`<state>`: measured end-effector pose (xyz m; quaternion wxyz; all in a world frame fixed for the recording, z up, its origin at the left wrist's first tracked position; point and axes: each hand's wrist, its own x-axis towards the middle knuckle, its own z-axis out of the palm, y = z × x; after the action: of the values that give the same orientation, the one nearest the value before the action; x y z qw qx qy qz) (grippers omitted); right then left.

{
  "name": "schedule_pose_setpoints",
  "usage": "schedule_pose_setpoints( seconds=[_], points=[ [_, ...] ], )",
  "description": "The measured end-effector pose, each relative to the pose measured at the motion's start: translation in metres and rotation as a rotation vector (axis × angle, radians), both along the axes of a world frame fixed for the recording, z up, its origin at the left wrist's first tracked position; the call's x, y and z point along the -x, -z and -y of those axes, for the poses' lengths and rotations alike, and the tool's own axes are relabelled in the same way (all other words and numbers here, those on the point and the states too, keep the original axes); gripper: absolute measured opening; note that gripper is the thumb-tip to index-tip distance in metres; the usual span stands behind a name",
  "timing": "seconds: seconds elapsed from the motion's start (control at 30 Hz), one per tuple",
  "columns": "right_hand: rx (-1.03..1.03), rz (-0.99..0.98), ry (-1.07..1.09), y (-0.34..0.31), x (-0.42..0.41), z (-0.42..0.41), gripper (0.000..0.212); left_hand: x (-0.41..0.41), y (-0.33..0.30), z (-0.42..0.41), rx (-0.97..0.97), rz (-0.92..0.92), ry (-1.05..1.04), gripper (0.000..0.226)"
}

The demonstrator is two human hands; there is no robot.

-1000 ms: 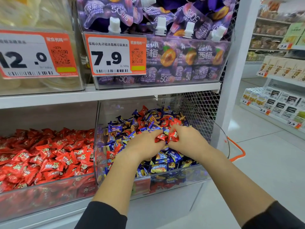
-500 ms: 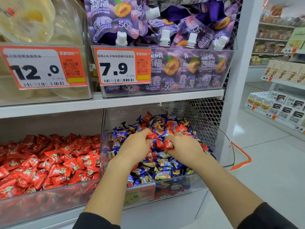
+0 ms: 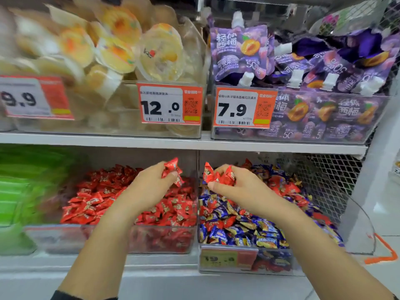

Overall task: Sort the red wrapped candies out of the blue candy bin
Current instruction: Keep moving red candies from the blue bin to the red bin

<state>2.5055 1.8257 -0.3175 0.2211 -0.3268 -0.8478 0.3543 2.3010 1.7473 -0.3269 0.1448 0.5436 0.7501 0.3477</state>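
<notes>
2 fistfuls of red candies — left hand (image 3: 149, 187) over the red bin (image 3: 65, 239), right hand (image 3: 236, 187) at the blue bin (image 3: 281, 263) divider.

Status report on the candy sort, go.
Left hand grips red candies over red bin. Right hand grips more above blue bin. Reds remain among blues. Nothing in the way.

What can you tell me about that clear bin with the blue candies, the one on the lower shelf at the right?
The blue candy bin is a clear, plastic-looking box on the lower shelf, right of the red candy bin. It is heaped with blue-and-gold wrapped candies, with red wrapped candies still mixed in. An orange price tag, blurred, sits on its front wall. The right hand holds a bunch of red candies above it.
</notes>
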Motion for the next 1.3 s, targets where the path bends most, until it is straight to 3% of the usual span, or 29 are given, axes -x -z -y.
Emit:
schedule_pose_setpoints(
  seconds=[0.17, 0.27, 0.4, 0.57, 0.77, 0.9, 1.03, 1.2, 1.3],
  points=[
    [-0.1, 0.08, -0.068, -0.008, 0.091, 0.015, 0.024, 0.05, 0.012, 0.019, 0.077, -0.008, -0.199, 0.034],
    [-0.104, 0.125, -0.079, -0.005, 0.129, 0.007, 0.019, 0.067, 0.016, 0.022, 0.045, 0.077, -0.268, 0.041],
    [-0.181, 0.323, -0.137, 0.0, 0.135, -0.006, 0.065, 0.079, 0.018, 0.017, 0.021, 0.19, -0.256, 0.044],
    [-0.323, 0.267, -0.093, 0.007, 0.082, 0.0, 0.037, 0.062, 0.015, 0.009, -0.057, 0.118, -0.269, 0.036],
    [-0.437, 0.256, 0.186, 0.021, -0.003, -0.004, 0.022, -0.037, 0.007, -0.014, -0.203, -0.038, -0.009, 0.028],
    [-0.379, 0.252, 0.48, 0.028, -0.065, -0.036, 0.023, -0.088, 0.009, -0.035, -0.125, -0.054, 0.187, 0.033],
    [-0.198, 0.184, 0.731, 0.027, -0.109, -0.066, 0.035, -0.107, 0.02, -0.059, 0.005, -0.156, 0.199, 0.038],
    [0.042, 0.216, 0.665, 0.041, -0.115, -0.094, 0.066, -0.119, 0.042, -0.087, 0.212, -0.255, 0.216, 0.039],
    [0.06, 0.339, 0.595, 0.058, -0.104, -0.103, 0.077, -0.114, 0.051, -0.098, 0.29, -0.26, 0.155, 0.047]
  ],
)
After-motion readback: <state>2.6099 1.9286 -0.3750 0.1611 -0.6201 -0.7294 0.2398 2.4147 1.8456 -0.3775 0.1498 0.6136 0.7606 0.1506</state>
